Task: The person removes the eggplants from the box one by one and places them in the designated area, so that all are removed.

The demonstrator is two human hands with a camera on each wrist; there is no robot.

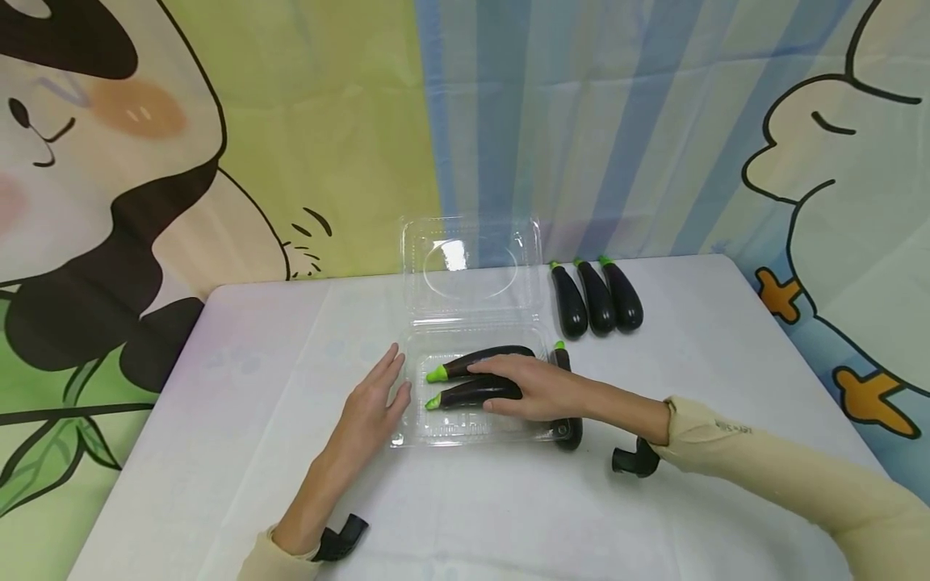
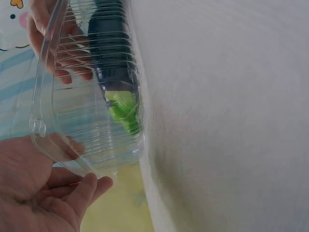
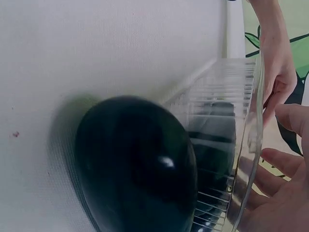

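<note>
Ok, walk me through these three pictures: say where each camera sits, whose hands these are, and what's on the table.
There is no machine here: a person works with two bare hands. The wide picture comes from a camera on the person's head, looking down. The other two come from cameras on the wrists, so they look sideways and very close.

On the white table stands a clear plastic clamshell box with its lid open. Two toy eggplants lie in it. The right hand rests on the nearer boxed eggplant, fingers laid over it; the farther boxed eggplant lies just behind. The left hand, fingers straight, touches the box's left edge.

Outside the box, one eggplant lies against its right side, partly under the right wrist, and three more eggplants lie in a row farther back.
</note>
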